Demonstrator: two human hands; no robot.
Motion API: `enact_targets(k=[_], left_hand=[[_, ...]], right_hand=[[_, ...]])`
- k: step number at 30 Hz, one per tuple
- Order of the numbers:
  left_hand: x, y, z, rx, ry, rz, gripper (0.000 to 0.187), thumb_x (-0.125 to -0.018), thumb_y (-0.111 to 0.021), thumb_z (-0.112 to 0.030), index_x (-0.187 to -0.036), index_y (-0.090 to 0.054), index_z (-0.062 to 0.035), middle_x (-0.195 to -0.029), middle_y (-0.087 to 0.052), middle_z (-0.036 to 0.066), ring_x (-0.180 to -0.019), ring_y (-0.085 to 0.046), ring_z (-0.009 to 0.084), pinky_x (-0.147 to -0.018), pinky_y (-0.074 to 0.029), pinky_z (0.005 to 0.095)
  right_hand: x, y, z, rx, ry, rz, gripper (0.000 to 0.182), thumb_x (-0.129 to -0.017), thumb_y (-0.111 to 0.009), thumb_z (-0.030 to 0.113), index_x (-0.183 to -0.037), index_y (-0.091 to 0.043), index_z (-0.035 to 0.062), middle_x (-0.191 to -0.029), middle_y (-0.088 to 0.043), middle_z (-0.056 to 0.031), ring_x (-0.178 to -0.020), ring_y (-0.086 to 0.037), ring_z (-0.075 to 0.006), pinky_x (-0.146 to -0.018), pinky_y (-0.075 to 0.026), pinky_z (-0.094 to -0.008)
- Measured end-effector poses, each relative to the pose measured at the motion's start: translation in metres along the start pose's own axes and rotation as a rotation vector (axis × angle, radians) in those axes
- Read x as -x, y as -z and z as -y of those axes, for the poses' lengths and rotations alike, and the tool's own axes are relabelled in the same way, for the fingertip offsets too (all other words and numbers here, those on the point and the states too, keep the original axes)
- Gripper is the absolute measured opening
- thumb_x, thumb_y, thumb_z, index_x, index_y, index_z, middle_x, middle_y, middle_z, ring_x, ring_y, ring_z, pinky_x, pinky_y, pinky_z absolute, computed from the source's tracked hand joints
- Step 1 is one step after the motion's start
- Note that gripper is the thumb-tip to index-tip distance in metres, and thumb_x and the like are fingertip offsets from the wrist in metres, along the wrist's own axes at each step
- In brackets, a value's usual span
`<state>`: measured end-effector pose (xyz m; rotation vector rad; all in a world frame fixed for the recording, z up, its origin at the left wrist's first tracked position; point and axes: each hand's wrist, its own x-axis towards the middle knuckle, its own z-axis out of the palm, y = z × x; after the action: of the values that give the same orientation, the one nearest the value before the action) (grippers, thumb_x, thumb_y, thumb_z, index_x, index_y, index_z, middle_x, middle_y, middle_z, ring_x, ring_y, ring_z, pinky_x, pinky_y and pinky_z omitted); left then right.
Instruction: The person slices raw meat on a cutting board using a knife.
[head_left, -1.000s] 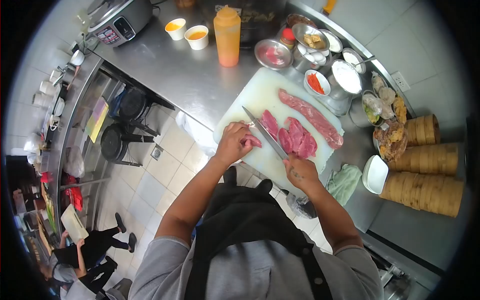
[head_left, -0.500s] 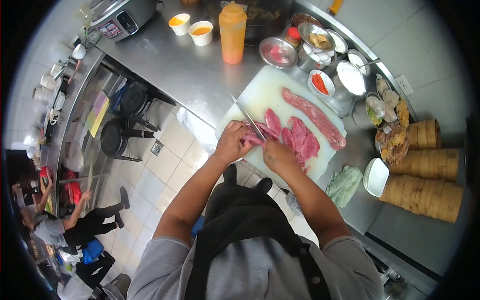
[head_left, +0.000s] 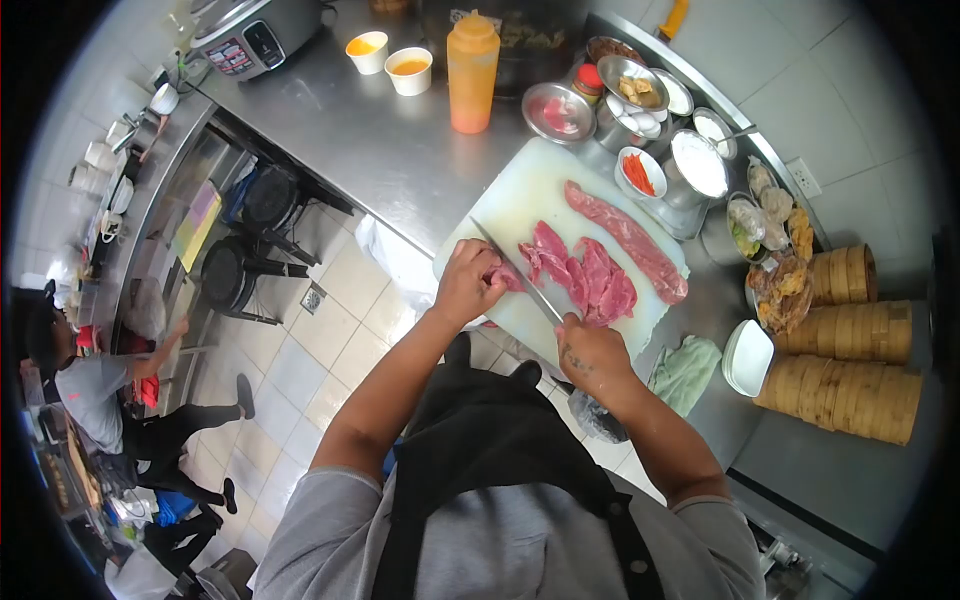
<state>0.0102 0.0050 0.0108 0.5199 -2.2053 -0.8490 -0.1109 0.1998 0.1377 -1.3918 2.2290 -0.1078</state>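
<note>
My right hand is closed round the handle of a kitchen knife, its blade slanting up and left over the board. Under the curled fingers of my left hand lies a piece of raw meat, pressed on the near left part of the white cutting board. The blade runs close beside that piece. To the right of the blade, several raw meat slices lie in a loose pile. A long uncut strip of meat rests farther right on the board.
An orange squeeze bottle and two paper cups stand behind the board. Metal bowls, a bowl of red strips and a white-filled container crowd the right. Bamboo steamers and a green cloth lie nearer. A co-worker stands left.
My right hand has moved right and toward me with the knife, away from my left hand. Slices beside the blade now lie nearer the pile. The co-worker has shifted posture.
</note>
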Motion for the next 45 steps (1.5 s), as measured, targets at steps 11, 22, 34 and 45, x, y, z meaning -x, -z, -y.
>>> enact_targets(k=[11,22,34,45], left_hand=[[0.0,-0.004,0.01,0.004,-0.008,0.004,0.018,-0.065,-0.072,-0.003,-0.081,-0.066,-0.0032,-0.096,-0.066,0.012,-0.09,-0.06,0.0326,-0.077,-0.053,0.0407],[0.005,0.012,-0.001,0.031,0.022,-0.034,0.022,-0.067,-0.071,-0.004,-0.088,-0.066,-0.0032,-0.101,-0.063,0.011,-0.098,-0.058,0.0321,-0.084,-0.05,0.0411],[0.006,0.011,0.008,-0.003,-0.019,0.034,0.021,-0.067,-0.068,-0.003,-0.088,-0.065,-0.0044,-0.095,-0.061,0.012,-0.09,-0.058,0.0324,-0.079,-0.05,0.0415],[0.001,0.004,0.009,0.036,-0.005,-0.001,0.021,-0.065,-0.068,-0.002,-0.086,-0.064,-0.0039,-0.09,-0.062,0.011,-0.087,-0.059,0.0325,-0.078,-0.051,0.0413]], right_hand=[[-0.088,-0.062,0.001,-0.125,0.232,-0.172,0.02,-0.097,-0.049,0.016,-0.096,-0.054,-0.0036,-0.083,-0.065,-0.0274,-0.078,-0.066,-0.0455,-0.071,-0.051,-0.0536],[-0.012,-0.038,-0.059,0.007,-0.114,0.013,0.028,-0.098,-0.05,0.025,-0.099,-0.059,-0.0009,-0.081,-0.067,-0.0263,-0.078,-0.067,-0.0447,-0.072,-0.052,-0.0541],[-0.006,0.009,0.002,-0.01,0.04,0.161,0.026,-0.096,-0.051,0.019,-0.098,-0.057,-0.0053,-0.08,-0.067,-0.0267,-0.075,-0.068,-0.0433,-0.069,-0.053,-0.0526],[-0.076,-0.055,-0.012,-0.144,0.085,-0.007,0.027,-0.096,-0.05,0.025,-0.101,-0.06,-0.0007,-0.087,-0.068,-0.026,-0.083,-0.067,-0.0451,-0.076,-0.051,-0.056]])
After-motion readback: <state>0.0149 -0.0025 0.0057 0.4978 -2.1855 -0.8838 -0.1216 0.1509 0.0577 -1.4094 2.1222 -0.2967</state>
